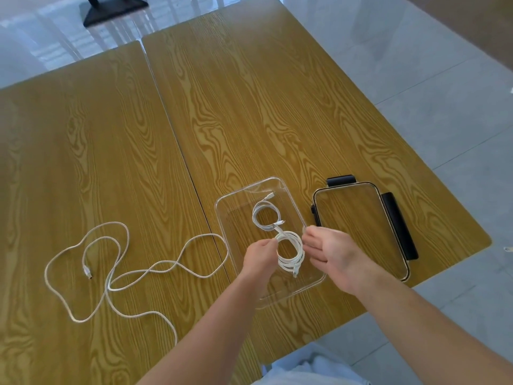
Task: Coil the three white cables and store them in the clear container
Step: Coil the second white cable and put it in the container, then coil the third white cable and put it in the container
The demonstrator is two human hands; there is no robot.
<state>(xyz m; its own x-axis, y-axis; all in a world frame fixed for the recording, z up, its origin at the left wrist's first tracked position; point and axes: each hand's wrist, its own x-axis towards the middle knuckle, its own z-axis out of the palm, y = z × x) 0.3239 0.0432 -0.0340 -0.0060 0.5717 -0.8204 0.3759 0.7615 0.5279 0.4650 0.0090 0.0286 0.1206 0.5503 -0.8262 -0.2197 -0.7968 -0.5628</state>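
From the head camera, a clear container [222, 212] sits open on a wood-grain table [249, 93], just right of the seam between two tabletops. Inside it, toward the far end, lies a small coiled white cable [256, 218], flat on the bottom with its two plug ends sticking out of the ring. Nearer the person, a second coiled cable [291, 259] is held over the container's near half; whether it touches the bottom cannot be told. The left hand [259, 257] pinches the left side of this coil, its fingers curled around the strands, with one plug end poking up just above the grip. The right hand [330, 251] is at the coil's right side, fingers bent toward it and the fingertips at the loop; how firmly they grip cannot be told, as the fingertips are partly hidden behind the hand. To the left of the container, a third white cable [111, 284] lies uncoiled in loose loops on the table, one stretch of it running up against the container's left wall. To the right of the container lies its lid [361, 218], clear with black clasps at its far and right edges, close beside the container but not touching it.
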